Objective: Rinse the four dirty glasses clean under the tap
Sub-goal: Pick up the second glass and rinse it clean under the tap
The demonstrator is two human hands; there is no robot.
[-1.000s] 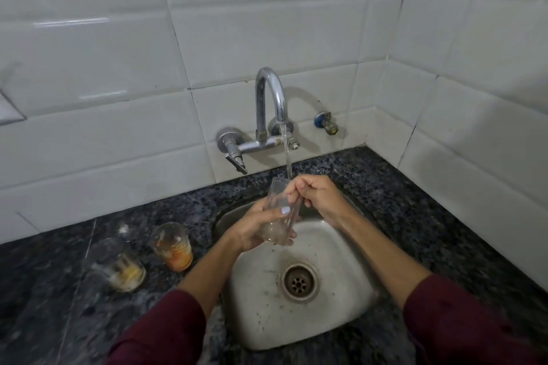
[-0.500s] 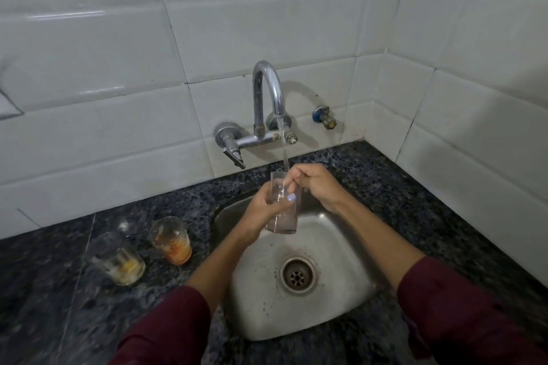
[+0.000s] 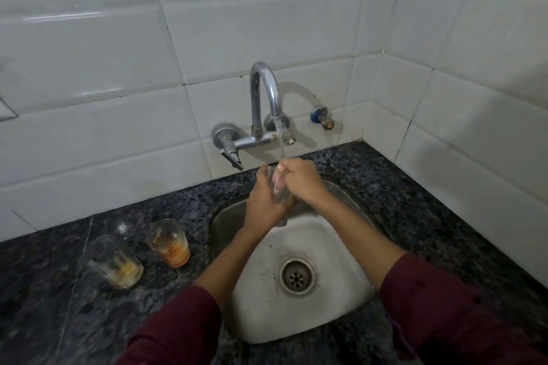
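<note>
Left hand point(image 3: 264, 201) gripping glass point(image 3: 278, 187) (under tap point(image 3: 264, 89))

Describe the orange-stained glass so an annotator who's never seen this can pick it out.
Start at the steel sink in the dark granite counter. Two dirty glasses stand left of it; take the orange-stained glass, nearer the sink. The other glass holds yellowish dregs.

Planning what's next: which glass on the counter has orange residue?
The glass nearer the sink; the farther-left glass holds yellowish dregs.
</note>
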